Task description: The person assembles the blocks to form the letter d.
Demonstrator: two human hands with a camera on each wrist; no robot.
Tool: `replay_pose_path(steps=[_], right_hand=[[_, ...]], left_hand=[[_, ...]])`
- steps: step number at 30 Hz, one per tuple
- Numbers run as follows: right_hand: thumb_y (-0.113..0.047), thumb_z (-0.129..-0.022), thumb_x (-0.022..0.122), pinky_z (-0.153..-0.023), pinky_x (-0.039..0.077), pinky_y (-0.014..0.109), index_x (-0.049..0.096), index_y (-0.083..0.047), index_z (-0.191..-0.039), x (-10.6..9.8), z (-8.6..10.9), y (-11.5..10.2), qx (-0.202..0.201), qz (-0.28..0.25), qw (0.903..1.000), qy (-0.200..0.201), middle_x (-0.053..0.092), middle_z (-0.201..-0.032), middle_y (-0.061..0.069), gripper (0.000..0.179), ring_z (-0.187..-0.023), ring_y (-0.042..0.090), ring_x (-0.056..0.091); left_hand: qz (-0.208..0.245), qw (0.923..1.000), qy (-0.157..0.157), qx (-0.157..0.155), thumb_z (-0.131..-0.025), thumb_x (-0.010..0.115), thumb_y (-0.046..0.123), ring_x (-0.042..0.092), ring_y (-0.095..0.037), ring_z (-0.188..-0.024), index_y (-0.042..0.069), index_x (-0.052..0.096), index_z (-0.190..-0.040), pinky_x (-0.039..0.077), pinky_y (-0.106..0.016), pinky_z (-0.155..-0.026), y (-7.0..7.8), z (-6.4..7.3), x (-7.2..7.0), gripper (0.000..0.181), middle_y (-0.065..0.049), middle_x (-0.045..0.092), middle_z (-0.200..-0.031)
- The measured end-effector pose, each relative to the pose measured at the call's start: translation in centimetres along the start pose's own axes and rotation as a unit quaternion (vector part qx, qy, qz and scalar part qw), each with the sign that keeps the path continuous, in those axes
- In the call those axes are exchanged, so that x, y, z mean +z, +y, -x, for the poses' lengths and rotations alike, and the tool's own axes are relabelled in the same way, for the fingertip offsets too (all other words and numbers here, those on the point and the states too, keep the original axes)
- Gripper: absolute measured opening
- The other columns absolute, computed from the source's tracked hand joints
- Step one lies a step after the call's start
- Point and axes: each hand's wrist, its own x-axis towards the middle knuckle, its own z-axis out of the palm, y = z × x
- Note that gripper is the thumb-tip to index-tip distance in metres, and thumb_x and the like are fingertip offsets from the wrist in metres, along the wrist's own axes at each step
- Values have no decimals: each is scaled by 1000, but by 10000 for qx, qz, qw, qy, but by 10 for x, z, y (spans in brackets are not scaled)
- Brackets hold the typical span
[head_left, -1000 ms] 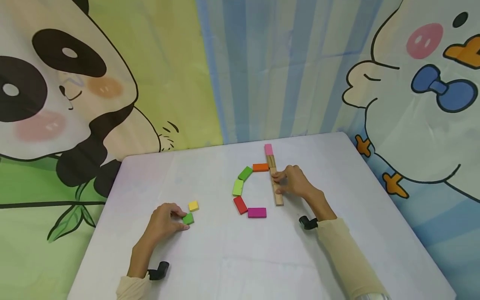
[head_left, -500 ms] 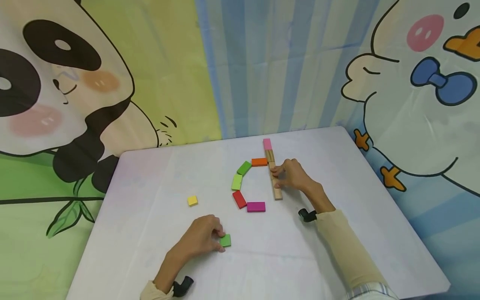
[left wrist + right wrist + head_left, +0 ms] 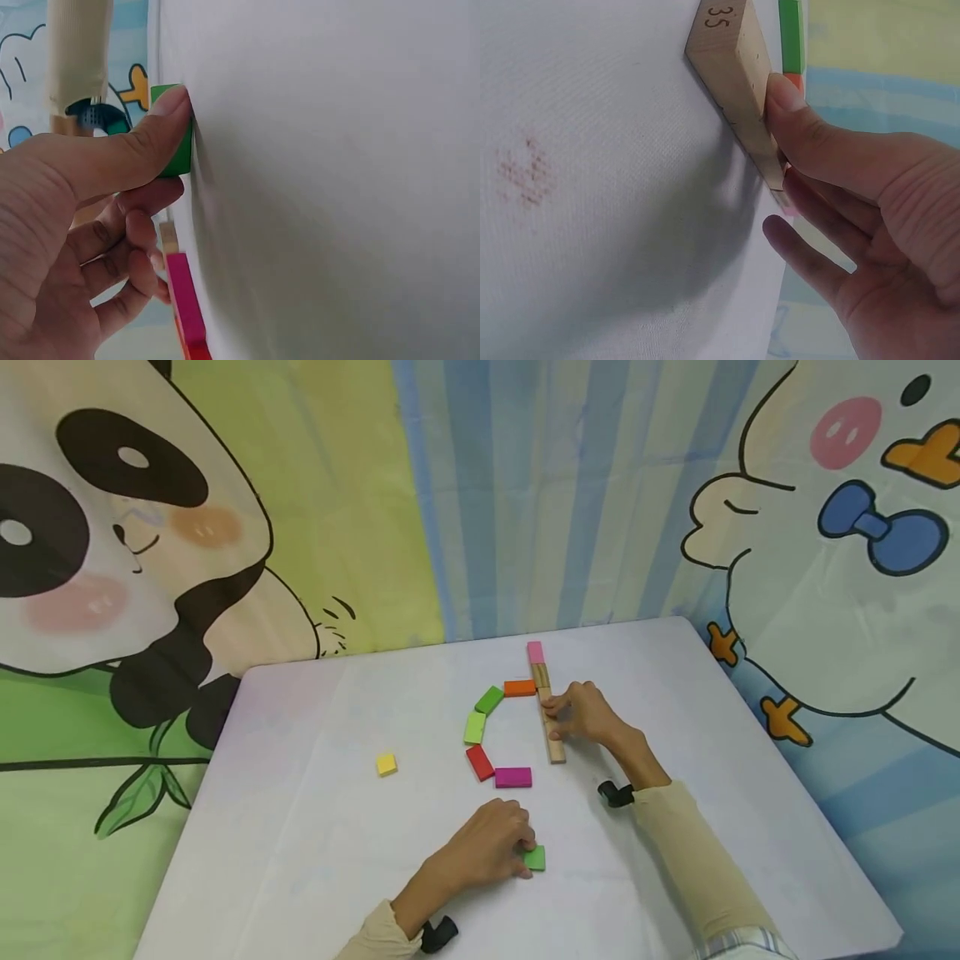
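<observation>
Thumb and fingertips of my left hand [image 3: 487, 845] pinch a small green block [image 3: 535, 858] close over the white table, below the magenta block [image 3: 513, 777]. The left wrist view shows the green block [image 3: 178, 157] between thumb and index finger. My right hand [image 3: 591, 714] grips a plain wooden block [image 3: 556, 750] in an upright row, its thumb along one side. The near wooden block [image 3: 735, 75] bears the number 35 in the right wrist view. From that row, an orange block [image 3: 520, 688], two green ones, a red block [image 3: 480, 762] and the magenta one curve round the left.
A yellow block [image 3: 386, 765] lies alone on the left of the white table [image 3: 315, 727]. The row of wooden blocks ends in a pink block [image 3: 535, 652] near the back edge. Behind the table hangs a cartoon-printed cloth [image 3: 517, 493].
My left hand has carried the green block away from the yellow one, rightward and nearer the table's front, to below the magenta block. The right hand stays at the wooden row.
</observation>
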Motion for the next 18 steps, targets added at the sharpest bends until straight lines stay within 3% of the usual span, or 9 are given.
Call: replay_pose_path(steps=[3, 8, 13, 18], right_hand=[[-9, -75, 100, -117, 50, 57, 81, -1, -118, 1, 9, 4, 98, -25, 9999, -24, 78, -131, 10, 48, -131, 38, 70], [-9, -75, 100, -117, 51, 55, 82, -2, -117, 13, 11, 0, 111, -35, 9998, -173, 78, -132, 10, 47, -128, 37, 70], [-7, -74, 100, -115, 51, 55, 82, 0, -116, 7, 10, -2, 30, 45, 10000, -41, 79, -130, 11, 46, -126, 37, 71], [-10, -75, 100, -115, 47, 56, 83, -3, -117, -5, 3, -3, 159, 132, 9998, -23, 79, -131, 8, 46, -124, 37, 68]], left_hand=[[215, 9998, -55, 18, -75, 102, 39, 50, 4, -80, 24, 86, -95, 40, -15, -76, 10, -6, 8, 30, 17, 66, -81], [230, 9996, -123, -139, -77, 101, 41, 48, 5, -79, 26, 87, -97, 37, -15, -75, 16, 0, 16, 29, 19, 64, -80], [-21, 10000, 52, -10, -77, 100, 44, 47, 3, -79, 28, 86, -96, 34, -17, -75, 15, -6, 17, 28, 19, 62, -79], [103, 9995, 299, 10, -76, 101, 44, 48, 4, -78, 27, 85, -93, 34, -18, -76, 9, -16, 15, 29, 19, 66, -81]])
